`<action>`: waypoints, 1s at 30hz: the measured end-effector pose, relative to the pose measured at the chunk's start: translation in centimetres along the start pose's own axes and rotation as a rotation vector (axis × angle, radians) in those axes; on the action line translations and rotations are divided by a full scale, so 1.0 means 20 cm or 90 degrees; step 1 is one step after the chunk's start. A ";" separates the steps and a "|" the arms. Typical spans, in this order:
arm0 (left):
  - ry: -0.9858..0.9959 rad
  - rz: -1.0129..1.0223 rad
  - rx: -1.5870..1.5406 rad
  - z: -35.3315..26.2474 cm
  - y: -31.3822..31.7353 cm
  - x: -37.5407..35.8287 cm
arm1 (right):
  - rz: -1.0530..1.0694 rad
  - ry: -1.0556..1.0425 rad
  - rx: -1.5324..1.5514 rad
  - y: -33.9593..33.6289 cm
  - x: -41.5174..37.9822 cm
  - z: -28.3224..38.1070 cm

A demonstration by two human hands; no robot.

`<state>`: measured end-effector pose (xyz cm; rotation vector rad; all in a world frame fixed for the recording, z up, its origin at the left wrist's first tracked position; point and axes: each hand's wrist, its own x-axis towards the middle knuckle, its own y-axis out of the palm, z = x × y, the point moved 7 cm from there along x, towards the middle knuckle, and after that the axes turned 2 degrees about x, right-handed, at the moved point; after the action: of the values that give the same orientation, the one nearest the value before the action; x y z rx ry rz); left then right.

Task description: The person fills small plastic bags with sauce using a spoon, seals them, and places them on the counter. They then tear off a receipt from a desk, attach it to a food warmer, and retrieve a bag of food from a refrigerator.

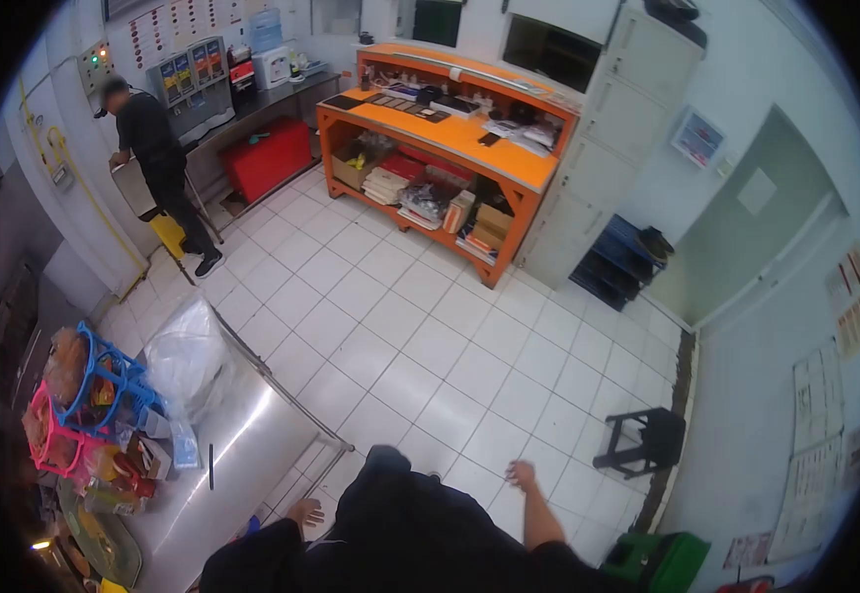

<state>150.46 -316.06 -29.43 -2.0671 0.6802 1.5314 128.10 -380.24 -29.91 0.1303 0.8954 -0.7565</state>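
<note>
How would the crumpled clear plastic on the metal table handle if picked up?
The clear plastic would probably be floppy, given its loose folds. It looks thin, so likely light for its size. It might slide easily across the smooth, shiny table.

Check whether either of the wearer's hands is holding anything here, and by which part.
Nothing appears held: the left hand hangs beside the steel table, and the right hand is over the tiled floor.
</note>
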 end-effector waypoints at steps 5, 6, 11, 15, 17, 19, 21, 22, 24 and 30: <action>-0.083 -0.185 -0.162 -0.16 0.11 0.21 | -0.041 -0.071 -0.217 -0.08 0.64 1.25; -0.157 -0.260 -0.196 -0.21 0.05 0.21 | -0.038 -0.066 -0.222 -0.03 0.69 1.41; 0.136 -0.264 0.174 -1.28 -0.48 0.48 | -0.035 -0.100 -0.112 0.37 0.99 1.96; 0.427 -0.208 0.540 -2.69 -0.08 1.05 | 0.152 0.003 -0.104 0.76 1.22 1.91; 0.324 -0.152 0.474 -3.00 -0.25 1.25 | 0.130 0.063 -0.199 0.95 1.18 2.10; 0.581 -0.154 0.362 -3.60 -0.48 1.21 | 0.107 0.086 -0.149 1.06 1.32 2.23; 0.475 -0.132 0.229 -4.14 -0.73 1.18 | 0.095 0.067 -0.113 1.14 1.53 2.40; 0.559 -0.164 0.234 -4.37 -0.86 1.27 | 0.076 0.034 -0.119 1.17 1.62 2.54; 0.527 -0.250 0.251 -4.75 -1.06 1.27 | 0.074 -0.112 -0.070 1.24 1.86 2.87; 0.342 -0.183 -0.124 -5.13 -1.17 1.39 | 0.051 -0.396 0.003 1.65 2.36 4.58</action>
<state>246.86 -366.41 -27.37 -2.6231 0.3945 0.9148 228.06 -418.37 -13.42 -0.0659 0.2950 -0.6669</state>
